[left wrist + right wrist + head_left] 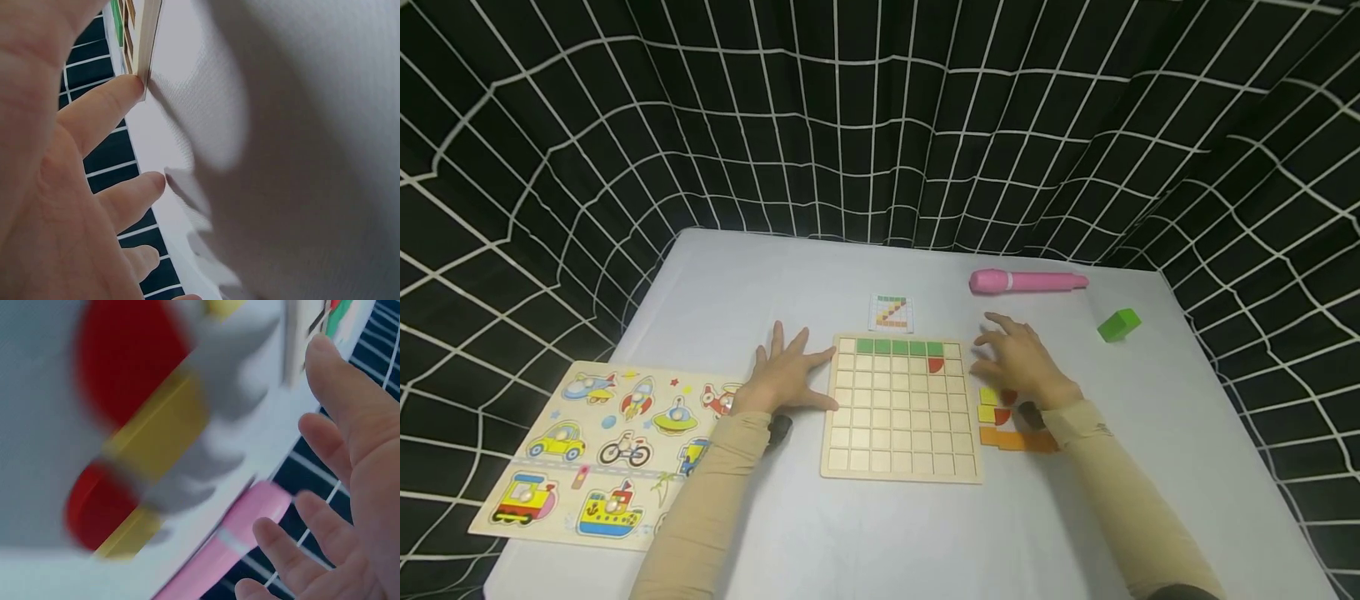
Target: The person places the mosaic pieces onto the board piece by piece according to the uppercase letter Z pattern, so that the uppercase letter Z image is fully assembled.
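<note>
A wooden grid board [902,425] lies flat in front of me, with several green squares [898,347] in its top row and one red quarter-circle piece [936,365] below them. My left hand [786,375] is spread at the board's left side, its index fingertip and thumb tip at the edge. Just off the right edge, my right hand [1018,358] hovers with loosely bent fingers and holds nothing. Under and beside that hand are yellow squares [987,412] and red quarter-circle pieces [1002,416], with orange pieces [1015,439] nearer me, partly hidden by the right wrist.
Behind the board lies a small pattern card [892,314]. A pink microphone-shaped toy [1030,282] and a green block [1118,325] are at the back right. To the left, a vehicle peg puzzle [595,417] is partly covered by my left forearm. A black gridded curtain [880,125] surrounds the table.
</note>
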Tool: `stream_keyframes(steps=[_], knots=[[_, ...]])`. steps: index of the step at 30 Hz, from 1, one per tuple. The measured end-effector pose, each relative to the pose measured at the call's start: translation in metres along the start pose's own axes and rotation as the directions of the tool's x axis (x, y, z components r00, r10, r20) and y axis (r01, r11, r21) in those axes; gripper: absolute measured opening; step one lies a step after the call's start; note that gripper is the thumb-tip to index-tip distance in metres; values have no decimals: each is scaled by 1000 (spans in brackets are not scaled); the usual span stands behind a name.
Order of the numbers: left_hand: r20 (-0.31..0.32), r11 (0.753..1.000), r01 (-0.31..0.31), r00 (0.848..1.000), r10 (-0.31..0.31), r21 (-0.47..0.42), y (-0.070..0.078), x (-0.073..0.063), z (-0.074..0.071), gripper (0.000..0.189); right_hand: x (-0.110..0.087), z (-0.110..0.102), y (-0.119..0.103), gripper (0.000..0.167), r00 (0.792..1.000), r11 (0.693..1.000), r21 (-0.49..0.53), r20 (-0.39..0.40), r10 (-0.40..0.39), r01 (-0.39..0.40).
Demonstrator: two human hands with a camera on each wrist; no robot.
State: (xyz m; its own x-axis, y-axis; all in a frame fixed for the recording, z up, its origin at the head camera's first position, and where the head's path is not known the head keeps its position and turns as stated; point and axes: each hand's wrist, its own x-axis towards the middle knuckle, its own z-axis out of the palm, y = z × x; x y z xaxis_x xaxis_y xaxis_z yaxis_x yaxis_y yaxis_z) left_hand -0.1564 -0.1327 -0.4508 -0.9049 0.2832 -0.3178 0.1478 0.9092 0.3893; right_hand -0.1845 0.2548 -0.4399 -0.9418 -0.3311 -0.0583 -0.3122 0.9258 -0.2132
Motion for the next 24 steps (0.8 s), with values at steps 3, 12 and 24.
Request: stream_keyframes(steps=[3, 12, 24], knots=[[-1, 1000, -1, 1000, 1, -1, 0, 0, 0, 99, -7, -4, 14, 45, 998, 998, -17, 15, 59, -58], [2, 1000, 3, 1000, -3, 5, 0, -1, 0, 99, -28, -11, 47, 48, 992, 991, -37, 13, 128, -128], [5, 1000, -10, 1000, 10, 4, -1, 1, -1, 99, -35, -8, 62, 36, 992, 992, -52, 51, 117, -115]])
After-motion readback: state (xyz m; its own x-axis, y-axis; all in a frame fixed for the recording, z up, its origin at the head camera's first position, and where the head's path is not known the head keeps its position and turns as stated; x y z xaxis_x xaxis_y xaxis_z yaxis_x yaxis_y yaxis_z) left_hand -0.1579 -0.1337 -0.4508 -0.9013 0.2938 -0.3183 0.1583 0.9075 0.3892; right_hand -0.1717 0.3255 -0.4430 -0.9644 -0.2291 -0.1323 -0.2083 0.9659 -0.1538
